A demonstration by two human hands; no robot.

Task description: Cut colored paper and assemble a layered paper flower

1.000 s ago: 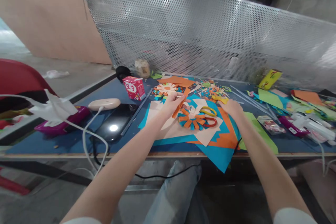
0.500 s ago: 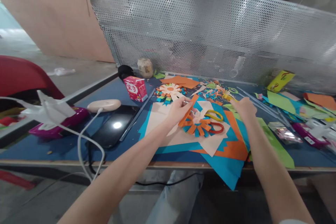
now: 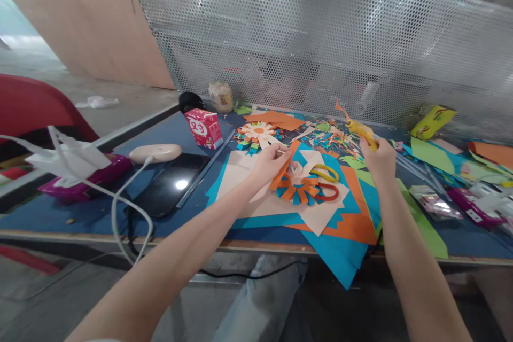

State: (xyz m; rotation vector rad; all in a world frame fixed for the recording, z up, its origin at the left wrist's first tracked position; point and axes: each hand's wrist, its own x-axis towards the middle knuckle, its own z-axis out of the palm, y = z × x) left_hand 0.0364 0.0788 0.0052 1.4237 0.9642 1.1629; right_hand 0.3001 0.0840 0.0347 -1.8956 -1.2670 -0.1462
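Observation:
My left hand is closed, its fingertips pinching an orange paper strip at the left side of an orange and blue paper flower. The flower has looped petals and a whitish middle, and lies on pale paper. Held up in my right hand is a yellow tool with a narrow tip; its exact kind is unclear. An orange paper scrap hangs at that tip. Scissors with a yellow and a red handle loop lie against the flower's right side. Another paper flower lies behind my left hand.
Coloured paper scraps are heaped at the back, before a perforated metal screen. At left are a pink box, a black phone and a white cable. Blue paper overhangs the front edge.
My right hand has lifted the yellow tool from the scrap pile, with an orange scrap trailing from its tip. My left hand stays at the flower.

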